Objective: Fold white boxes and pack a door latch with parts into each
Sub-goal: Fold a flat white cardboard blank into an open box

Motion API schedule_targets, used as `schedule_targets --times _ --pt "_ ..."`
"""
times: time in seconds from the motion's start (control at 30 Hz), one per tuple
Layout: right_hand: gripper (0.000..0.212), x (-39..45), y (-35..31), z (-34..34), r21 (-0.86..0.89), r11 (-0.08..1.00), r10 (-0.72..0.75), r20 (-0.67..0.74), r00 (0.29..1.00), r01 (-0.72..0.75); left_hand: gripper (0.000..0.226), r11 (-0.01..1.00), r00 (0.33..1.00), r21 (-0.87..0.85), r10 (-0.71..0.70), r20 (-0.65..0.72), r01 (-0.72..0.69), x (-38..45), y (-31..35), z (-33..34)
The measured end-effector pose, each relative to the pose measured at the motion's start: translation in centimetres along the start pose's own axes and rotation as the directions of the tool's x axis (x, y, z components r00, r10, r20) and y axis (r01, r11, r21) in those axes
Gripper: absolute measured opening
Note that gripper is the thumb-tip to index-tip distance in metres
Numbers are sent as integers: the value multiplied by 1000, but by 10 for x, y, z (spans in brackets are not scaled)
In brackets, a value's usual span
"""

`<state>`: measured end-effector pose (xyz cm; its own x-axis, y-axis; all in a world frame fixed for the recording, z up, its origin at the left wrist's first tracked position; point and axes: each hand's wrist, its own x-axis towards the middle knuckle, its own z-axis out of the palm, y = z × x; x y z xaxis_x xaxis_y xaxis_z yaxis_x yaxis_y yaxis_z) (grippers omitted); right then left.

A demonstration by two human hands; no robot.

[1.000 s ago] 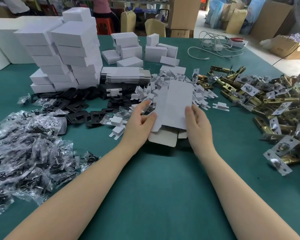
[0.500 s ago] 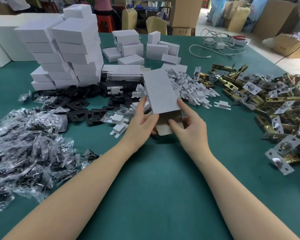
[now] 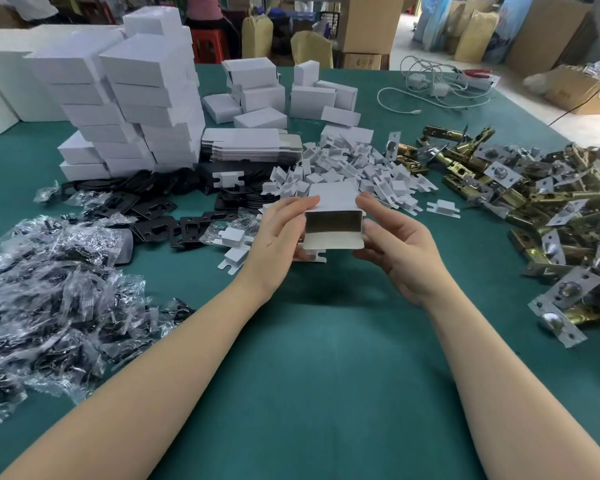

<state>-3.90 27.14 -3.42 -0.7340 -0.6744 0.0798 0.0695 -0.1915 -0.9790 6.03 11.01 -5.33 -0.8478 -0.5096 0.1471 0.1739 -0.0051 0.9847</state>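
Both hands, left hand [image 3: 278, 233] and right hand [image 3: 395, 247], fingers curled, hold white box [image 3: 333, 213] above worktop [image 3: 309, 358], end open; uneven squeeze risks crushing walls, creasing flap [image 3: 329, 241].

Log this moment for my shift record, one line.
box: opened, empty | left hand: holds box | right hand: holds box | latch: not packed

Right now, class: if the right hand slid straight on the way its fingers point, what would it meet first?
The right hand points up-left, fingertips already on the open white box that it holds with the left hand. So it would likely press into the box first; behind that lies the pile of white card inserts.
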Motion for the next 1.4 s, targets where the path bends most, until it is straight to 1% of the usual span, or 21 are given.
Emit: schedule_targets --times 0.07,0.1,0.13,0.2,0.3,0.37,0.43,0.5,0.6,0.63,0.7,0.77,0.8,0.83,0.97,1.07,1.13,1.2,1.3,1.33,1.4 --pt "27 0 -1 -7 11 1000 3 43 999 -4 28 985 996 -165 -44 82 57 2 1 -3" --pt "27 0 -1 -9 11 1000 5 55 998 -6 25 973 992 -218 -54 114 78 2 2 -5" --pt "27 0 -2 -10 8 1000 6 64 998 -7 26 970 990 -229 -56 132 85 1 3 -6" --pt "31 1 -2 -11 -20 1000 9 58 998 -8 29 985 991 -159 -47 126 66 -1 5 -6" --pt "23 1 -2 -10 -101 995 -24 -11 1000 22 19 999 997 -29 -16 75 18 -5 8 -3" --pt "24 1 -2 -6 -184 981 -79 -75 994 64 15 1000 1000 8 6 30 -6 -7 6 0" --pt "25 -2 -1 -1 -311 943 -166 -123 978 121 19 996 999 86 41 -34 -38 -6 3 1" --pt "23 -4 1 5 -376 909 -250 -144 958 180 20 986 995 158 62 -80 -49 -6 2 2" --pt "19 -6 5 14 -412 885 -303 -158 940 216 20 993 990 104 62 -130 -49 -4 2 2" --pt "22 -6 6 15 -427 873 -329 -160 931 235 20 995 987 88 64 -148 -51 -2 1 1" --pt "36 -6 7 14 -470 829 -398 -115 910 304 19 995 980 78 82 -183 -69 -1 0 0" --pt "47 -8 7 12 -565 732 -454 12 891 380 17 995 977 56 89 -191 -80 0 -1 -1" --pt "47 -8 8 10 -611 683 -459 67 886 400 17 996 979 46 81 -187 -74 0 -1 -2" --pt "45 -8 8 7 -640 654 -452 97 887 404 18 998 982 28 59 -177 -55 0 -1 -4" --pt "39 -5 5 -3 -682 623 -400 143 905 383 24 988 996 -147 -51 -79 39 3 -1 -6" --pt "25 -4 6 -4 -719 577 -371 194 908 389 32 992 996 -113 -59 -60 52 5 -2 -7" --pt "15 -3 8 -3 -716 577 -387 183 903 393 37 991 997 -118 -62 -36 57 5 -3 -8" --pt "9 -2 7 -1 -691 613 -402 145 904 383 33 989 998 -138 -61 10 61 4 -1 -7" --pt "25 -1 8 3 -653 666 -434 54 899 361 9 979 992 -172 -91 90 106 0 4 -3" --pt "25 -2 10 5 -633 686 -446 24 895 359 12 977 989 -182 -92 114 112 -1 4 -3" --pt "24 -3 14 11 -550 762 -438 -51 897 341 22 977 986 -182 -86 142 112 -2 6 -3"
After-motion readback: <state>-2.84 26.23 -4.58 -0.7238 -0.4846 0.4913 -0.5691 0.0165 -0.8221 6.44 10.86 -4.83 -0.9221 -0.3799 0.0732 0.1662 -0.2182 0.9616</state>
